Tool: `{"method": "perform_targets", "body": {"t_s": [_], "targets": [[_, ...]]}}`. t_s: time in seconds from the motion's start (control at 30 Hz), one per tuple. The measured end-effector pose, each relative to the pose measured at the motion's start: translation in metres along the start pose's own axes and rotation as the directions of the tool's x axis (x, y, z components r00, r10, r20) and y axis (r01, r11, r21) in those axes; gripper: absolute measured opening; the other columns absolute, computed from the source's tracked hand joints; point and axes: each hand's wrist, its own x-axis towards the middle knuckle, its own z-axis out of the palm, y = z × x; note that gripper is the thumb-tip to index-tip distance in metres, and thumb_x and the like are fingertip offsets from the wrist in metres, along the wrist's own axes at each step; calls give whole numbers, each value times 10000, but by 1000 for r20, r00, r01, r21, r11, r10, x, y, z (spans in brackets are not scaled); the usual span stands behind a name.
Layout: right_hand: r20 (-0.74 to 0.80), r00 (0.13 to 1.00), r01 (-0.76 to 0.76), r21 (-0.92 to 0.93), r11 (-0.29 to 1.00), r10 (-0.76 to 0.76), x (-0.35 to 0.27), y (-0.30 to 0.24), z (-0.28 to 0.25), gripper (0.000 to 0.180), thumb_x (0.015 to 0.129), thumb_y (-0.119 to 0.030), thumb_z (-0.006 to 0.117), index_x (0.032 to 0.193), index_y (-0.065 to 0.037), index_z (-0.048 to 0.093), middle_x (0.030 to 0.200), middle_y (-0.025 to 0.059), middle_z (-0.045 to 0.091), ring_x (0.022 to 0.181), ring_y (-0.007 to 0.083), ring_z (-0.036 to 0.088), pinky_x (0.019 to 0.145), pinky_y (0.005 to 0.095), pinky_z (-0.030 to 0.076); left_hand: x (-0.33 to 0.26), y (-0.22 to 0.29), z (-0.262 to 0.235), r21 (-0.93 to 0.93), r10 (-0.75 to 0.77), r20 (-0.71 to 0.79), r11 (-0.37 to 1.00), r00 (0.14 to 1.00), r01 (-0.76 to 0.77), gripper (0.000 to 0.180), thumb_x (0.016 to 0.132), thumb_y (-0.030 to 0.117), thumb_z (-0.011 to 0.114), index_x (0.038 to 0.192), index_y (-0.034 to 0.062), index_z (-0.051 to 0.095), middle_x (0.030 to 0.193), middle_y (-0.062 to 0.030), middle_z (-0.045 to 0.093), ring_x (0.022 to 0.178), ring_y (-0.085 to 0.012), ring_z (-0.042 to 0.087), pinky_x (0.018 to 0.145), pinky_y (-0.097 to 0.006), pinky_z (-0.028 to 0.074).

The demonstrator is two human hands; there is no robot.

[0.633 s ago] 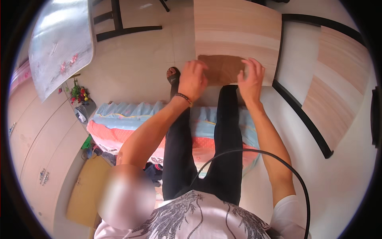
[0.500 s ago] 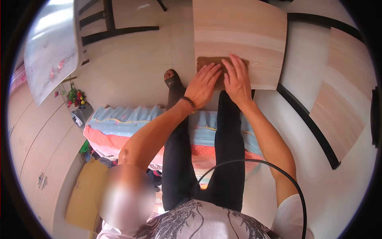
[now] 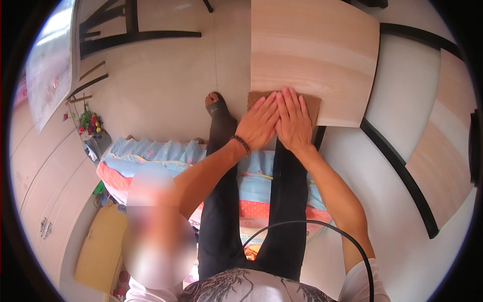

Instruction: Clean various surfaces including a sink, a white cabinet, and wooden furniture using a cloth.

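A folded brown cloth [image 3: 313,105] lies at the near edge of a light wood-grain tabletop [image 3: 312,45]. My left hand [image 3: 257,122], with a dark beaded bracelet at the wrist, rests flat on the cloth's left part, fingers stretched out. Beside it, my right hand [image 3: 293,121] presses flat on the cloth too, its fingers straight and pointing away from me. The fingertips of both hands nearly meet near the cloth's far edge. Much of the cloth is hidden under the hands.
Behind me runs a bed with a blue frilled cover [image 3: 156,151]. Right of the table stands a black-framed wood-panelled piece [image 3: 427,151]. A black chair frame [image 3: 141,35] is on the floor at far left, near a clear floral sheet [image 3: 50,75]. Pale cabinets [image 3: 45,186] line the left. A black cable [image 3: 322,222] crosses my lap.
My hands have come closer together and lie flatter on the cloth. The cloth looks smoother and squarer. Table and hands sit a little lower in view.
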Motion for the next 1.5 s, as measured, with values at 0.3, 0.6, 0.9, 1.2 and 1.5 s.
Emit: {"method": "perform_targets", "body": {"t_s": [0.3,0.6,0.9,1.2,1.5], "targets": [[49,999,8,-8,1000,-7,70,12,-13,683,892,-184,562,1532,-34,378,1627,162,328,1519,313,292,1242,477,204,45,-25,-41,39,-107,39,994,994,105,644,909,202,566,1497,-16,420,1585,-193,383,1511,-331,305,1240,-460,236],[-14,1000,9,-86,996,-10,236,61,-53,702,887,-199,564,1541,-32,370,1616,157,343,1519,306,281,1246,458,192,183,-114,-101,34,-46,-78,998,996,49,615,928,188,526,1491,-34,420,1583,-207,371,1513,-352,285,1236,-480,234],[-142,979,125,-162,979,-149,367,114,-70,679,914,-231,569,1545,-69,374,1573,159,395,1481,314,335,1229,455,237,290,-191,-141,133,52,-242,991,969,-20,674,879,198,547,1495,-36,409,1567,-218,368,1491,-418,273,1225,-505,249],[73,957,-260,-218,941,281,430,113,-78,386,1005,-335,450,1358,-252,583,1102,156,725,885,364,707,749,511,565,342,-244,-146,29,-41,-342,998,939,55,293,858,196,558,1116,78,630,1163,-117,648,1110,-363,579,903,-453,518],[-337,941,-51,-211,976,-24,367,102,-62,458,1036,-280,388,1354,-19,588,1415,189,569,1343,374,472,1169,481,312,300,-185,-143,269,-23,-216,960,976,82,580,980,286,519,1452,-43,451,1494,-225,480,1451,-384,357,1244,-485,213]]}}
